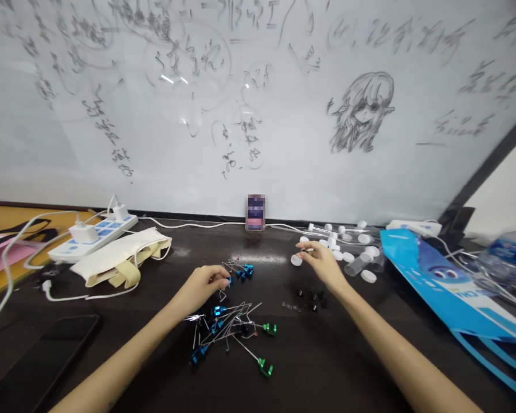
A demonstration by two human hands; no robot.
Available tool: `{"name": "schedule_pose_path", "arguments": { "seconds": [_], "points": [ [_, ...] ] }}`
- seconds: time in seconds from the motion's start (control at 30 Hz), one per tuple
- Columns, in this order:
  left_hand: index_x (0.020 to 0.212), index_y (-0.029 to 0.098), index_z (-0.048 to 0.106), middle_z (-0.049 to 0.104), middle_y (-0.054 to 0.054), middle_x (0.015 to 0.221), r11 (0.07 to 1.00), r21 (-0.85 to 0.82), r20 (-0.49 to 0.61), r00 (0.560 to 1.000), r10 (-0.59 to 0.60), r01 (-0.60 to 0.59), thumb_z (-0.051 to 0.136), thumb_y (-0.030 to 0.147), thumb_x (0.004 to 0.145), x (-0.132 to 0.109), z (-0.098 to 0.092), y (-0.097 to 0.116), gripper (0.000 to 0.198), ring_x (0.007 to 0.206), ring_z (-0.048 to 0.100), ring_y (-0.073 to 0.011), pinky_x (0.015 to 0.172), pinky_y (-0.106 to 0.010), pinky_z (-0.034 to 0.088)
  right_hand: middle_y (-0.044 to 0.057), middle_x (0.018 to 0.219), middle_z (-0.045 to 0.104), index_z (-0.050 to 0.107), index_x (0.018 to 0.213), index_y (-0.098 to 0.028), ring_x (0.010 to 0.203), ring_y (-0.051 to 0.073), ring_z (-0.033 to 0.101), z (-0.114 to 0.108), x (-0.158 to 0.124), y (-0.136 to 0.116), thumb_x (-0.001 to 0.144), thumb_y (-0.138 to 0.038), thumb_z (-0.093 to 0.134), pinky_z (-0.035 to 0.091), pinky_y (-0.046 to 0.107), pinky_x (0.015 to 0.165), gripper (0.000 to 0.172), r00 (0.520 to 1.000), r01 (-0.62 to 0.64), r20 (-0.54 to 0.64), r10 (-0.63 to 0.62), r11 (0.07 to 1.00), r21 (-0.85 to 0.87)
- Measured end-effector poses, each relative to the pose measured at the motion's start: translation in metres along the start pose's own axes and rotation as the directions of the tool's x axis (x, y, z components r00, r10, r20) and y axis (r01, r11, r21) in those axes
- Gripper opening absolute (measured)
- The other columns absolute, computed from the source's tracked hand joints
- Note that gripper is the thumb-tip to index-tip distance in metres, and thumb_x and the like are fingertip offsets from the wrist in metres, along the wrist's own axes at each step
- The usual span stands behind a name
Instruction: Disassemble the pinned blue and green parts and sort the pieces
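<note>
My left hand (pixel 208 282) has thumb and fingers pinched together on a thin bent wire piece with a blue metallic end (pixel 230 281). Just beyond its fingertips lies a small group of blue-ended wire pieces (pixel 246 271). Closer to me is a tangled pile of wires (pixel 230 327), some with blue ends and some with shiny green ends (pixel 265 367). My right hand (pixel 318 258) is bent at the fingertips, with something small and dark between them that I cannot make out. A round white cap (pixel 296 260) sits right under those fingertips.
Clear tubes (pixel 358 264) and several white caps (pixel 368 276) are scattered at the back right. Small black pieces (pixel 313 299) lie below my right hand. A phone (pixel 255 212) stands against the whiteboard. A dark phone (pixel 43 358), cloth pouch (pixel 120 258), power strip (pixel 92 238) and blue bag (pixel 451 287) flank them.
</note>
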State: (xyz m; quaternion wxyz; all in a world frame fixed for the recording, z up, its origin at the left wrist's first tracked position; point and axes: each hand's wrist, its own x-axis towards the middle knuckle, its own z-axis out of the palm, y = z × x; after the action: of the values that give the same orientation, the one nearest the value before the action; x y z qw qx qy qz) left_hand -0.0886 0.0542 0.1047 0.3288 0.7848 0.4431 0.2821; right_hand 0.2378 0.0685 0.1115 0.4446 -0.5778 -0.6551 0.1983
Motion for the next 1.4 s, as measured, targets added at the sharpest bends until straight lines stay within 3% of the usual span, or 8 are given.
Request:
{"name": "schedule_pose_path", "arguments": {
  "seconds": [0.23, 0.5, 0.6, 0.77, 0.93, 1.07, 1.2, 1.4],
  "points": [
    [0.079, 0.018, 0.071, 0.067, -0.002, 0.068, 0.999, 0.049, 0.135, 0.991, 0.002, -0.008, 0.062, 0.031, 0.071, 0.025, 0.018, 0.006, 0.017, 0.066, 0.060, -0.0183, 0.061, -0.024, 0.040, 0.007, 0.079, 0.071, 0.073, 0.072, -0.014, 0.077, 0.022, 0.065, -0.014, -0.022, 0.021, 0.070, -0.026, 0.064, 0.047, 0.031, 0.074, 0.015, 0.961, -0.006, 0.276, 0.017, 0.999, -0.041],
    [0.077, 0.017, 0.069, 0.066, -0.003, 0.071, 0.986, 0.153, 0.123, 0.992, 0.041, -0.059, 0.062, 0.026, 0.073, 0.040, 0.027, -0.003, 0.012, 0.066, 0.061, -0.0181, 0.060, -0.024, 0.042, 0.006, 0.088, 0.071, 0.073, 0.082, -0.016, 0.082, 0.022, 0.064, -0.015, -0.026, 0.002, 0.076, -0.029, 0.064, 0.045, 0.032, 0.076, 0.017, 0.955, 0.052, 0.296, -0.001, 0.985, -0.164],
    [0.079, 0.016, 0.066, 0.064, -0.002, 0.068, 0.966, 0.242, 0.116, 0.991, 0.067, -0.094, 0.061, 0.020, 0.075, 0.039, 0.029, -0.007, 0.007, 0.066, 0.059, -0.0187, 0.062, -0.026, 0.042, 0.005, 0.095, 0.070, 0.072, 0.087, -0.020, 0.092, 0.021, 0.061, -0.001, -0.025, -0.029, 0.083, -0.029, 0.059, 0.042, 0.034, 0.084, 0.017, 0.947, 0.159, 0.305, -0.098, 0.971, -0.181],
    [0.084, 0.017, 0.062, 0.064, -0.007, 0.086, 0.892, 0.425, 0.056, 0.988, 0.146, -0.156, 0.056, 0.009, 0.077, 0.038, 0.024, -0.009, 0.012, 0.089, 0.054, -0.0251, 0.081, -0.035, 0.036, 0.003, 0.090, 0.070, 0.070, 0.091, -0.020, 0.086, 0.017, 0.062, 0.041, -0.025, -0.070, 0.086, -0.022, 0.057, 0.044, 0.029, 0.080, 0.014, 0.853, 0.390, 0.462, -0.244, 0.885, -0.254],
    [0.093, 0.018, 0.058, 0.062, -0.009, 0.096, 0.850, 0.515, -0.012, 0.990, 0.142, -0.116, 0.045, 0.016, 0.088, 0.032, 0.001, -0.008, 0.014, 0.096, 0.051, -0.0245, 0.087, -0.035, 0.033, 0.003, 0.091, 0.070, 0.071, 0.090, -0.021, 0.084, 0.017, 0.063, 0.092, -0.027, -0.075, 0.083, -0.015, 0.059, 0.043, 0.027, 0.076, 0.015, 0.837, 0.403, 0.502, -0.219, 0.867, -0.294],
    [0.080, 0.018, 0.058, 0.063, -0.007, 0.084, 0.852, 0.524, -0.054, 0.999, 0.007, 0.022, 0.044, 0.029, 0.090, 0.010, -0.017, -0.017, 0.021, 0.084, 0.056, -0.0225, 0.076, -0.031, 0.037, 0.004, 0.094, 0.069, 0.070, 0.091, -0.022, 0.091, 0.020, 0.062, 0.121, -0.029, -0.075, 0.083, -0.013, 0.058, 0.042, 0.028, 0.078, 0.017, 0.829, 0.404, 0.521, -0.204, 0.862, -0.307],
    [0.063, 0.018, 0.058, 0.060, -0.003, 0.062, 0.862, 0.483, -0.010, 0.985, -0.172, 0.155, 0.060, 0.042, 0.076, -0.015, -0.020, -0.032, 0.028, 0.059, 0.055, -0.0189, 0.055, -0.026, 0.033, 0.005, 0.095, 0.069, 0.068, 0.091, -0.022, 0.090, 0.021, 0.062, 0.129, -0.031, -0.078, 0.083, -0.016, 0.059, 0.041, 0.029, 0.076, 0.014, 0.829, 0.388, 0.524, -0.194, 0.875, -0.290],
    [0.062, 0.018, 0.060, 0.058, 0.001, 0.062, 0.927, 0.348, 0.027, 0.986, -0.163, 0.143, 0.057, 0.027, 0.073, -0.019, -0.017, -0.030, 0.015, 0.060, 0.053, -0.0144, 0.056, -0.023, 0.033, 0.004, 0.087, 0.067, 0.066, 0.081, -0.020, 0.085, 0.019, 0.061, 0.119, -0.041, -0.085, 0.086, -0.019, 0.054, 0.040, 0.028, 0.075, 0.013, 0.842, 0.344, 0.499, -0.204, 0.916, -0.208]
  ]
}}
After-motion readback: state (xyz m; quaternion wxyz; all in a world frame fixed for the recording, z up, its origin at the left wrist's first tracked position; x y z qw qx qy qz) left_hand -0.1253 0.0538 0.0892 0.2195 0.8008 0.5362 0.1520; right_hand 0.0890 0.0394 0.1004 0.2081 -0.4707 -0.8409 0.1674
